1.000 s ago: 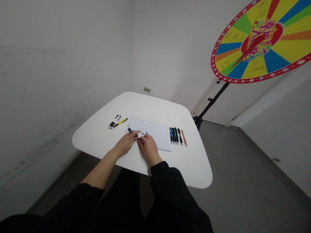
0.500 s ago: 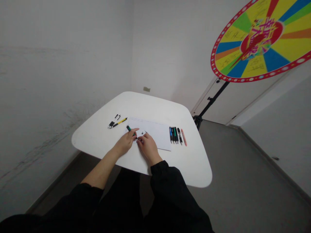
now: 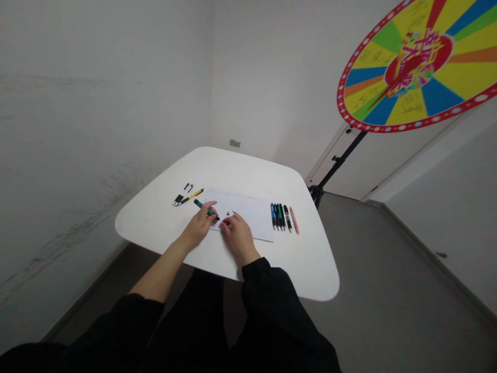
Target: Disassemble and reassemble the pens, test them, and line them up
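Observation:
My left hand point(image 3: 197, 228) grips a green and black pen point(image 3: 199, 204) that lies slantwise over the paper's left side, its lower end towards my right hand point(image 3: 238, 236). The right hand rests at the near edge of the white paper point(image 3: 257, 217), thumb and fingers pinched together. Whatever sits between those fingertips is too small to make out. On the paper just beyond them are a small dark piece point(image 3: 228, 213) and a thin small part point(image 3: 233, 211). A narrow gap separates the pen's end from the right fingertips.
Left of the paper on the white table point(image 3: 155, 217) lie a yellow and black pen point(image 3: 193, 196) and several black and clear pen parts point(image 3: 178, 199). At right, several pens point(image 3: 278, 216) line up beside a pink pen point(image 3: 294, 220). A colourful prize wheel point(image 3: 411, 67) stands behind.
The green pen has shifted left and tilted flatter in my left hand, and its end has come away from the right fingertips. My right hand has hardly moved.

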The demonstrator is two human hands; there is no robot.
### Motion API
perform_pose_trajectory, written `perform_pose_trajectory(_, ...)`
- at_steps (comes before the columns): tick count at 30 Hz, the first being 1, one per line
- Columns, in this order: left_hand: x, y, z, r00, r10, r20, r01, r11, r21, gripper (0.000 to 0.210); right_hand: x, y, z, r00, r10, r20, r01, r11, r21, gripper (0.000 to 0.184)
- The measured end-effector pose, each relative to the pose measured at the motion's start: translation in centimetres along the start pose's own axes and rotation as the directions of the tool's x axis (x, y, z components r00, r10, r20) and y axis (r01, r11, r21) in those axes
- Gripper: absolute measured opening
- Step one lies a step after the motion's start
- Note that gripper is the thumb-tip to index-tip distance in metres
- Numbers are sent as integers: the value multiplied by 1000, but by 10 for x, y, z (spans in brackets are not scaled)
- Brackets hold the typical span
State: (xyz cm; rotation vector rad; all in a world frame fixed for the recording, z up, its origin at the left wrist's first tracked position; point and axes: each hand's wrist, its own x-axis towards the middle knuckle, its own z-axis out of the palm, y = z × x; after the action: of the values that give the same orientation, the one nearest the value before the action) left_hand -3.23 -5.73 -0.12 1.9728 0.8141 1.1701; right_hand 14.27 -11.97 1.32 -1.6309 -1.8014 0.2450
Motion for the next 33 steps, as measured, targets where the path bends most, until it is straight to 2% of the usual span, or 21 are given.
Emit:
perform_pose_trajectory(6,4,-5,-3,984,-63,-165,38,988,-148,41,1,5,-3,988,74,-137,-50,985,167,10)
perform_pose_trajectory(10,5,-8,-2,979,-96,-180,62,981,-184,41,3,11,-4,951,177,-252,-80,933,352,14)
perform_pose_trajectory(16,5,-10,-1,980,-94,-176,62,982,-179,41,3,24,-7,919,306,-249,-148,853,501,24)
perform_pose_trajectory(23,5,-11,0,981,-98,-166,66,981,-184,39,0,40,-22,900,309,-306,-163,892,421,25)
perform_pose_trajectory(28,4,-9,0,983,-99,-155,72,982,-173,40,1,52,-27,902,267,-338,-162,938,307,22)
perform_pose_trajectory(33,5,-9,0,984,-103,-145,75,980,-183,39,5,54,-27,934,201,-295,-195,979,52,19)
